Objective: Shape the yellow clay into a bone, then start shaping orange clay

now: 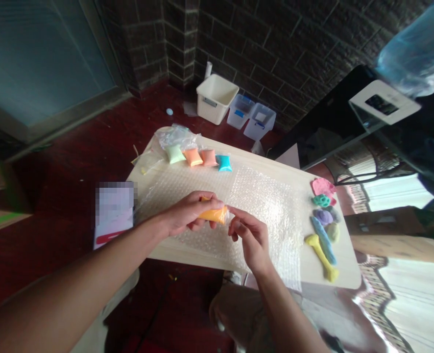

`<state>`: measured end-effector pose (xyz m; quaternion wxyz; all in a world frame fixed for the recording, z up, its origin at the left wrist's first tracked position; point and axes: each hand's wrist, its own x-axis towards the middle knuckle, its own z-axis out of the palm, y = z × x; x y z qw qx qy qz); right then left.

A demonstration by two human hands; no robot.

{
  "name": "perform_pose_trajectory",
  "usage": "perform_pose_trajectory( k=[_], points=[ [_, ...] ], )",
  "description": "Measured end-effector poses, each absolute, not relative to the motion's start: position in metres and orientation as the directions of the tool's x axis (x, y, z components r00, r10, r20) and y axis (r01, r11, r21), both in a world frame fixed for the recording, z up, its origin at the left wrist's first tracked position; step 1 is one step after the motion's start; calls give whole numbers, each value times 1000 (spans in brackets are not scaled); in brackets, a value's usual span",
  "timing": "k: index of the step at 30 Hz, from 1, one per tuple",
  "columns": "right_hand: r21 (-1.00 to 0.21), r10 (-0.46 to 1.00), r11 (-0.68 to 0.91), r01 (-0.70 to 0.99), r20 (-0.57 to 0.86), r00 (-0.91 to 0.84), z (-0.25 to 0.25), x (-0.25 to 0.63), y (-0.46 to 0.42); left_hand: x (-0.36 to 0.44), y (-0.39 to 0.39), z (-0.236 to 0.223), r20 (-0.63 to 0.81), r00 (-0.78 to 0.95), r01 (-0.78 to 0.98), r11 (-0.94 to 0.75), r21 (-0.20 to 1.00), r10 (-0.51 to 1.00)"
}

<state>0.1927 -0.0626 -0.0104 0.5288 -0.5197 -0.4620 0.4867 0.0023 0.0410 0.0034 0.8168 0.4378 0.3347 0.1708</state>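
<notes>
My left hand (pixel 193 212) is closed around a clear plastic packet of orange modelling clay (pixel 215 214), its thumb lying along the top. At the packet's right end is my right hand (pixel 251 238), index finger stretched out to the wrapper's edge and the other fingers curled. Whether that fingertip presses on the plastic or only lies beside it, I cannot tell. Below both hands, bubble wrap (pixel 264 196) covers much of the table (pixel 345 267). Farther back lie a pale green packet (pixel 175 154), two orange-toned packets (pixel 193 157) (pixel 209 158) and a blue packet (pixel 224 163).
Shaped clay pieces lie at the right end, among them a yellow bone shape (pixel 323 257), a blue roll (pixel 323 240) and a pink piece (pixel 323 189). Crumpled clear plastic (pixel 176 135) is at the back left. Storage bins (pixel 217 100) stand on the floor by the wall.
</notes>
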Motion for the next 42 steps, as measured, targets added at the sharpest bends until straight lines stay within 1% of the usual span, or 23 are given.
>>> perform_pose_trajectory(
  k=[2,4,7,10,14,19,23,26,29,31,34,36,38,40,42],
  points=[
    [-1000,996,-10,-26,-13,92,-9,192,-62,3,41,3,-400,713,15,558,830,576],
    [-995,996,-16,-95,-24,85,-9,191,-63,3,41,3,-394,717,21,547,837,575],
    [-968,995,-68,-243,-83,52,-11,189,-63,3,42,4,-386,718,38,521,853,579],
    [-956,993,-111,-273,-117,7,-13,191,-64,4,43,5,-380,709,55,490,870,594],
    [-973,997,-76,-219,-79,2,-12,194,-64,4,43,2,-350,679,57,429,902,645],
    [-992,996,-84,-90,-87,31,-9,191,-62,8,39,-6,-303,634,50,353,934,712],
    [-997,995,-74,-11,-75,60,-8,187,-62,11,37,-5,-257,610,-17,337,942,750],
    [-996,996,-82,-30,-83,27,-8,188,-62,11,38,-1,-278,627,-48,393,918,727],
    [-994,995,-102,-50,-101,-4,-7,191,-61,9,40,2,-356,647,-6,471,882,674],
    [-995,996,-89,-37,-90,7,-7,193,-60,8,41,2,-399,654,18,514,857,643],
    [-998,997,1,70,6,71,-5,193,-61,7,42,1,-427,685,-2,587,809,591],
    [-983,989,78,169,98,112,-4,192,-62,7,43,-1,-449,700,-24,647,762,555],
    [-962,978,116,249,154,140,-3,190,-63,8,42,-3,-480,697,-16,681,732,532],
    [-951,975,106,290,157,160,-2,188,-63,10,40,-3,-497,683,2,679,734,535],
    [-963,975,64,260,116,189,-2,187,-62,11,38,-2,-459,677,-33,647,762,575]
  ],
)
